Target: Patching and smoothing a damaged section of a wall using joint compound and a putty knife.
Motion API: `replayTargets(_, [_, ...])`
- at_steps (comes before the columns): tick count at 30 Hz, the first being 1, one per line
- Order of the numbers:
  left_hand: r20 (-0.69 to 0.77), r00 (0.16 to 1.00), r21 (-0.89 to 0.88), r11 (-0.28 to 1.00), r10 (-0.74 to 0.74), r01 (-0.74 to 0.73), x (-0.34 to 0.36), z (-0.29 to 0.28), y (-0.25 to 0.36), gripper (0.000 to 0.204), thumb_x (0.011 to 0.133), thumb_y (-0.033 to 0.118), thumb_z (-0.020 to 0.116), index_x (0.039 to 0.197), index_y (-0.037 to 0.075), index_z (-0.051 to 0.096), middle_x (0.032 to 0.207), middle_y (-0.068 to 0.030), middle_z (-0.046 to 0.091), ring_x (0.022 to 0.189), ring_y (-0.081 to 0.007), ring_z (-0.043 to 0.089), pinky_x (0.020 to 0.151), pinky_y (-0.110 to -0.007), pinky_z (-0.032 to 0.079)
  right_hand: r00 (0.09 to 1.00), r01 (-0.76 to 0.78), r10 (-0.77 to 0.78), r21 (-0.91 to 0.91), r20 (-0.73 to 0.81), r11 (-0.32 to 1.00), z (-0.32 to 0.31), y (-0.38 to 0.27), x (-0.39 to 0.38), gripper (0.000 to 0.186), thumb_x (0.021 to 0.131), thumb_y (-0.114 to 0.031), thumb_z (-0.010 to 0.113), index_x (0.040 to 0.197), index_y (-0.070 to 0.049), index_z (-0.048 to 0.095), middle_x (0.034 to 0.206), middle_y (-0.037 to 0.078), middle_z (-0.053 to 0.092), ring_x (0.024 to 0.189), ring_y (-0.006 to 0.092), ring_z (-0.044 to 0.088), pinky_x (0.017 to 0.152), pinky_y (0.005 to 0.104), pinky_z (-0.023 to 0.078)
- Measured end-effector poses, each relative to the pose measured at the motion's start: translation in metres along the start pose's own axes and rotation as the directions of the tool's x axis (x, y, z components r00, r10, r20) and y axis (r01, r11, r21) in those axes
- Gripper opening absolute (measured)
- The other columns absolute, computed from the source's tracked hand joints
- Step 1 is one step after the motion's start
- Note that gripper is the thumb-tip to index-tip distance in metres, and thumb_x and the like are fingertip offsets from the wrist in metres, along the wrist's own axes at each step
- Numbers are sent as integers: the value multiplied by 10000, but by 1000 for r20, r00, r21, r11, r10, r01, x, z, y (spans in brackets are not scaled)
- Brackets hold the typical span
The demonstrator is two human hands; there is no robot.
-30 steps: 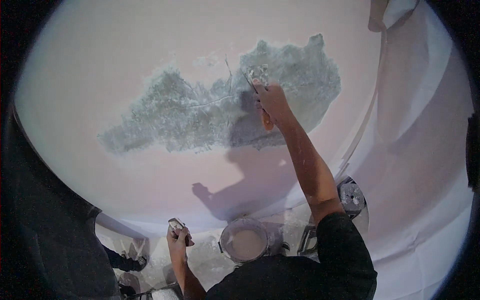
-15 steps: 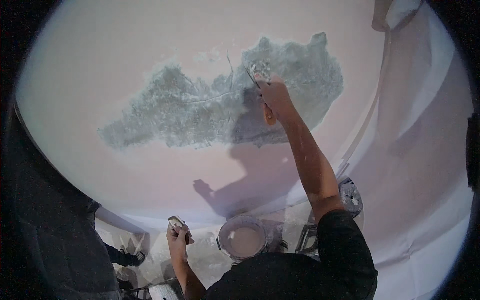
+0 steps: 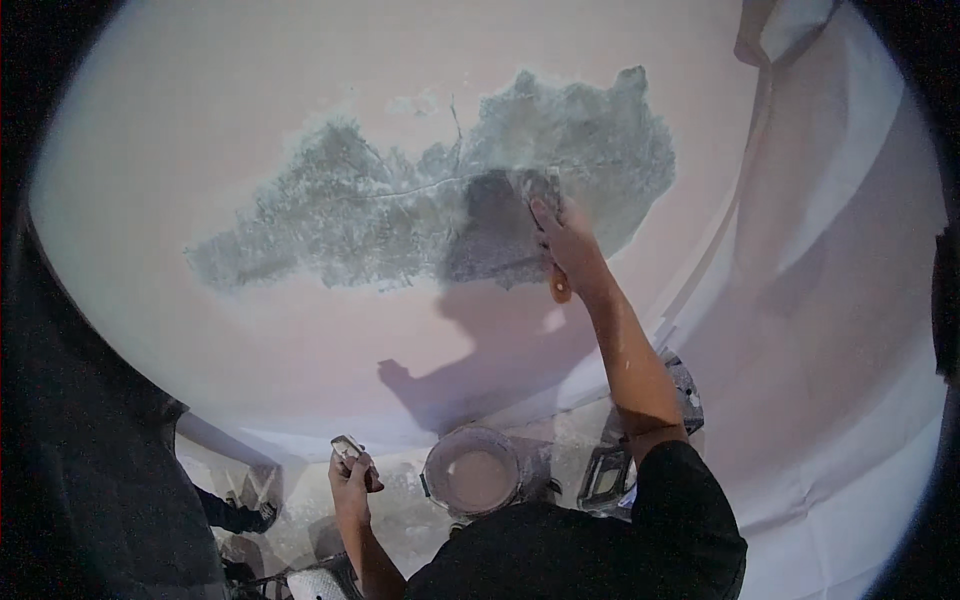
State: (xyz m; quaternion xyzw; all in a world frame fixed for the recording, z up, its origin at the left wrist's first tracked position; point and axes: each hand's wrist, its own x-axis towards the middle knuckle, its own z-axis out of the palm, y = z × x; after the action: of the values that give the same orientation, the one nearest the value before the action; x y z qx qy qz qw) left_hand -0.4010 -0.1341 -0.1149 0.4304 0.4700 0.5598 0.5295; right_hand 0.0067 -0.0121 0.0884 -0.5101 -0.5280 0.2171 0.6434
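A grey, irregular patch point(image 3: 360, 240) with thin cracks spreads across the pale pink wall point(image 3: 200, 120). My right hand point(image 3: 568, 240) is closed round a putty knife with an orange wooden handle point(image 3: 559, 286); its smeared blade point(image 3: 542, 182) is at the middle-right of the patch, over my shadow. My left hand point(image 3: 351, 485), low and away from the wall, grips a small flat tool point(image 3: 349, 447) with pale material on it; I cannot make out its exact kind. A bucket of pinkish mixture point(image 3: 472, 480) stands below, just right of my left hand.
Draped pale sheeting point(image 3: 840, 300) runs down the right side. Dark equipment point(image 3: 608, 478) and a grey object point(image 3: 685, 385) lie behind my right arm on the smeared floor. At lower left, another person's dark-clad leg and shoe point(image 3: 240, 512) show beside a dark area.
My right hand with the putty knife has moved down and to the right across the patch. My left hand still holds its tool low down; the view has shifted slightly.
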Motion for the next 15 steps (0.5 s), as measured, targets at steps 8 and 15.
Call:
replayTargets(8, [86, 996, -11, 1000, -5, 6, 15, 13, 10, 103, 901, 101, 559, 991, 81, 513, 722, -1, 516, 561, -99, 485, 512, -259, 393, 941, -337, 329, 172, 74, 926, -42, -26, -57, 258, 979, -300, 551, 994, -65, 446, 647, -12, 421, 486, 86, 394, 402, 268, 349])
replayTargets(15, [232, 970, -182, 976, -78, 122, 26, 41, -1, 296, 881, 198, 565, 1136, 81, 471, 859, -61, 528, 686, -183, 564, 602, -352, 499, 905, -423, 423, 211, 51, 881, -47, -36, -109, 222, 989, -274, 544, 956, -111, 396, 600, -44, 347, 451, 55, 324, 378, 229, 266])
